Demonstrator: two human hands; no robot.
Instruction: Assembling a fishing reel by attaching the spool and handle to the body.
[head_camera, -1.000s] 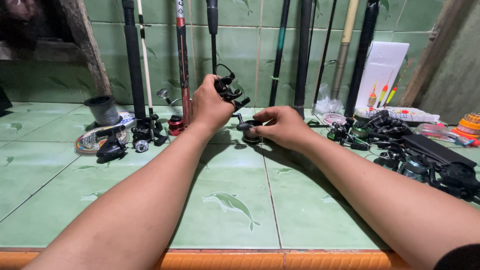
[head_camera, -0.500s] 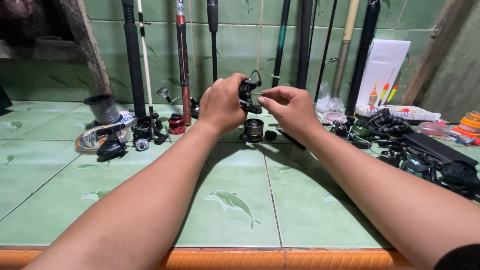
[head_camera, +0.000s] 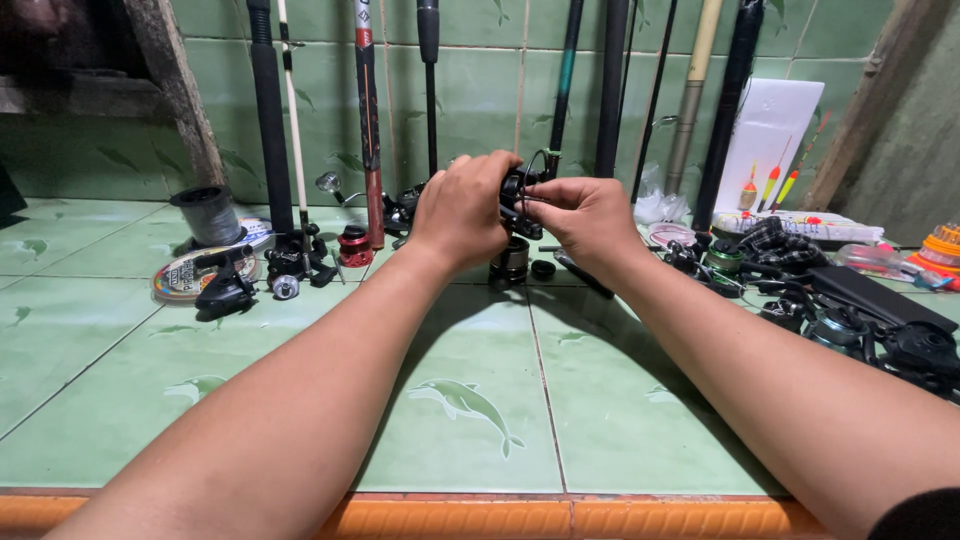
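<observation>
My left hand (head_camera: 462, 210) is closed around a black fishing reel (head_camera: 518, 190), held up above the green tiled floor (head_camera: 480, 420). My right hand (head_camera: 580, 215) pinches the reel's thin wire bail and front part from the right. Both hands meet at the reel. Directly below them on the tiles stands a dark spool (head_camera: 510, 262), with a small black cap (head_camera: 543, 269) beside it.
Several fishing rods (head_camera: 368, 120) lean against the tiled wall behind. Left lie a grey line spool (head_camera: 207, 214), a flat line disc (head_camera: 185, 275) and small reels (head_camera: 290, 270). Right lies a heap of black reels (head_camera: 850, 320), a white board with floats (head_camera: 770, 140) and an orange spool (head_camera: 942, 245).
Both hands rose from the floor with the reel. My right hand left the spool on the tiles and came up to grip the reel's front; the hands now sit closer together.
</observation>
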